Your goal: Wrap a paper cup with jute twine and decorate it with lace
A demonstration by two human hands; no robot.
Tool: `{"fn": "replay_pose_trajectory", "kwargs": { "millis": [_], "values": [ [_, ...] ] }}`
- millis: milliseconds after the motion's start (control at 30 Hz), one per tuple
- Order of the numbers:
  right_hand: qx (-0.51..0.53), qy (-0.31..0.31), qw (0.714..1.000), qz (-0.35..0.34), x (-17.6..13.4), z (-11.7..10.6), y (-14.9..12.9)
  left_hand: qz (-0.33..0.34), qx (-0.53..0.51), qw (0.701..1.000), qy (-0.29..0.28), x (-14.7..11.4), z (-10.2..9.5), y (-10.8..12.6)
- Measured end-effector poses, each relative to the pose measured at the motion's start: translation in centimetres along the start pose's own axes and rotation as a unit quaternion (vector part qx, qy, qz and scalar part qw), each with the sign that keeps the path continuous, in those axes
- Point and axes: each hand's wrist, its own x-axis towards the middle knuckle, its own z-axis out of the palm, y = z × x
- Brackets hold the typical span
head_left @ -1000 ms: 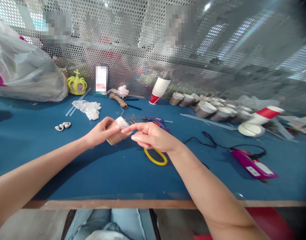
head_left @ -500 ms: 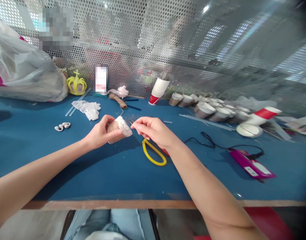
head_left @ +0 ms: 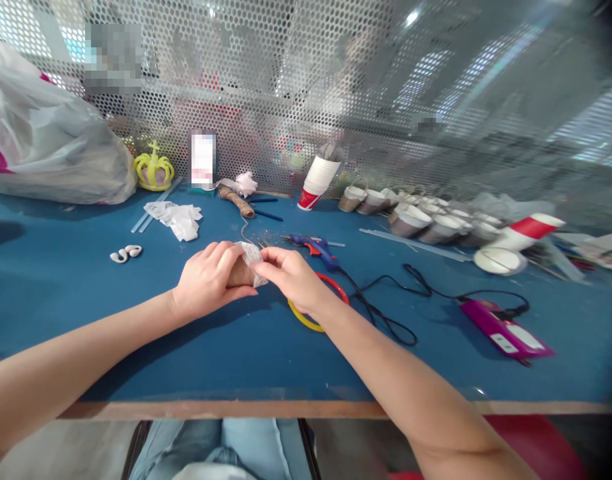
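Note:
A small twine-wrapped cup with white lace round its rim lies tilted between my hands. My left hand is wrapped round its brown side. With thumb and fingers, my right hand pinches the lace edge at the right end. A strand runs from the cup back to a twine spool. Just beyond my right hand lies a blue glue gun with a black cord. Scissors with a yellow and red handle are partly hidden beneath my right hand and wrist.
Crumpled white lace, white earbuds and a yellow crown-like piece are on the left, near a large plastic bag. A phone leans at the back. Stacked paper cups, several small buckets and a purple power strip lie rightward.
My left hand has turned over the cup and covers more of it. My right hand has come down and left onto the lace, uncovering the glue gun and the red handle.

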Motion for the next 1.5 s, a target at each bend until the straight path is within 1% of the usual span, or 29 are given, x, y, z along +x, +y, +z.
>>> {"fn": "replay_pose_trajectory", "kwargs": {
  "millis": [67, 100, 167, 200, 233, 267, 333, 400, 433, 500, 633, 767, 867, 933, 1000, 1067, 1100, 1233, 1333, 1367, 1400, 1433, 1500],
  "values": [
    [-0.017, -0.001, 1.0, 0.003, -0.1, -0.2, -0.2, -0.015, -0.032, 0.999, -0.015, 0.1, -0.4, 0.0],
    [-0.031, -0.009, 0.999, 0.003, -0.1, -0.4, -0.5, -0.033, -0.057, 0.998, -0.01, 0.3, -0.7, -0.1],
    [-0.066, -0.041, 0.997, -0.01, -0.3, -0.9, -1.1, -0.088, -0.114, 0.989, 0.018, 0.7, -1.1, -0.5],
    [-0.089, -0.059, 0.994, -0.028, -0.3, -1.2, -1.5, -0.118, -0.144, 0.982, 0.029, 0.9, -1.3, -0.9],
    [-0.114, -0.077, 0.989, -0.053, -0.4, -1.5, -1.8, -0.147, -0.179, 0.973, 0.026, 1.1, -1.4, -1.2],
    [-0.141, -0.092, 0.982, -0.081, -0.5, -1.7, -2.0, -0.172, -0.225, 0.959, 0.007, 1.2, -1.4, -1.6],
    [-0.193, -0.112, 0.966, -0.129, -0.7, -1.9, -2.4, -0.206, -0.336, 0.917, -0.058, 1.4, -1.1, -2.2],
    [-0.231, -0.12, 0.953, -0.155, -0.8, -2.0, -2.5, -0.215, -0.414, 0.877, -0.117, 1.4, -0.7, -2.6],
    [-0.241, -0.122, 0.949, -0.161, -0.8, -2.0, -2.4, -0.214, -0.43, 0.867, -0.135, 1.4, -0.5, -2.7],
    [-0.253, -0.124, 0.945, -0.168, -0.8, -2.0, -2.4, -0.213, -0.432, 0.863, -0.151, 1.3, -0.3, -2.8],
    [-0.27, -0.114, 0.941, -0.166, -0.7, -2.3, -2.2, -0.222, -0.431, 0.863, -0.139, 1.4, -0.6, -2.7],
    [-0.283, -0.109, 0.939, -0.164, -0.5, -2.5, -2.1, -0.217, -0.404, 0.883, -0.105, 1.6, -0.9, -2.7],
    [-0.281, -0.114, 0.938, -0.165, -0.5, -2.5, -2.3, -0.204, -0.427, 0.878, -0.071, 1.6, -1.1, -2.6],
    [-0.28, -0.125, 0.937, -0.167, -0.7, -2.5, -2.6, -0.193, -0.452, 0.867, -0.082, 1.6, -1.1, -2.5],
    [-0.285, -0.139, 0.934, -0.166, -1.0, -2.7, -3.1, -0.179, -0.465, 0.858, -0.12, 1.6, -1.1, -2.4],
    [-0.3, -0.146, 0.928, -0.166, -1.3, -2.9, -3.5, -0.162, -0.467, 0.856, -0.149, 1.6, -1.1, -2.2],
    [-0.31, -0.144, 0.925, -0.167, -1.4, -3.0, -3.7, -0.155, -0.466, 0.857, -0.154, 1.7, -1.2, -2.2],
    [-0.353, -0.119, 0.913, -0.165, -1.7, -3.5, -3.8, -0.143, -0.475, 0.858, -0.134, 1.9, -2.1, -1.8],
    [-0.372, -0.074, 0.912, -0.158, -1.6, -3.7, -3.2, -0.125, -0.481, 0.859, -0.124, 2.0, -3.6, -1.4],
    [-0.373, -0.055, 0.913, -0.158, -1.5, -3.6, -3.0, -0.115, -0.477, 0.862, -0.129, 2.0, -4.1, -1.2],
    [-0.37, -0.036, 0.915, -0.158, -1.4, -3.6, -2.7, -0.104, -0.471, 0.863, -0.148, 2.1, -4.7, -1.0],
    [-0.363, -0.018, 0.918, -0.159, -1.4, -3.5, -2.5, -0.094, -0.468, 0.86, -0.181, 2.1, -5.1, -0.8],
    [-0.338, 0.011, 0.927, -0.16, -1.3, -3.4, -2.1, -0.087, -0.468, 0.838, -0.266, 2.2, -5.5, -0.5]
  ]
}}
